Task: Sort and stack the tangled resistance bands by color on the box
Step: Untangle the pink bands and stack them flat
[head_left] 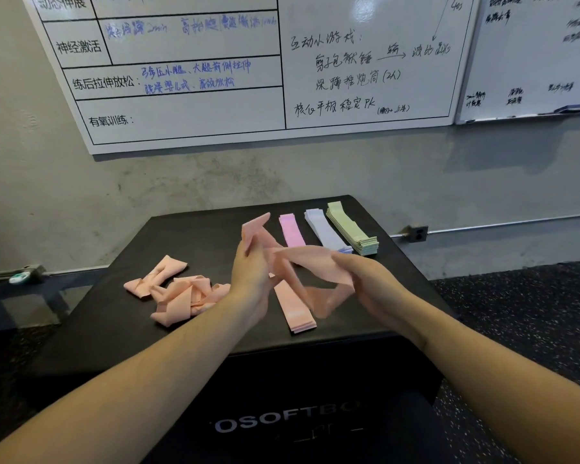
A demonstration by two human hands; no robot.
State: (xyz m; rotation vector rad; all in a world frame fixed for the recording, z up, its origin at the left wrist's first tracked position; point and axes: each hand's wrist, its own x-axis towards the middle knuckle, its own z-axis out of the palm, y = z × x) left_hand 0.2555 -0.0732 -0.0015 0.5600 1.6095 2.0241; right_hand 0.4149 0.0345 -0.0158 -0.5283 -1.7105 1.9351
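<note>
Black padded box (195,326), matte leathery top, pale block lettering on its front face, stands against a rough grey concrete wall (81,195). Both hands are raised over the box's middle with one peach band (310,262) stretched between them: flat, thin, floppy fabric-like strip, twisted and motion-blurred. Left hand (252,279) pinches the band's upper end, a pointed flap sticking up past the fingers; right hand (365,286) has fingers curled round the other end, with a loop sagging below it, though blur makes the exact grip hard to read. On the box under the hands lies a flat peach stack (295,313), neat long rectangle with layered edges. Left of that stack, a tangled peach pile (178,293), crumpled loops and folds. Behind the hands, toward the box's far edge, three tidy flat stacks side by side: pink stack (292,229), lavender stack (325,231), and green stack (352,229), the green one thickest, at the far right corner. Above the box on the wall, a glossy whiteboard (215,105) with handwritten characters in black and blue.
</note>
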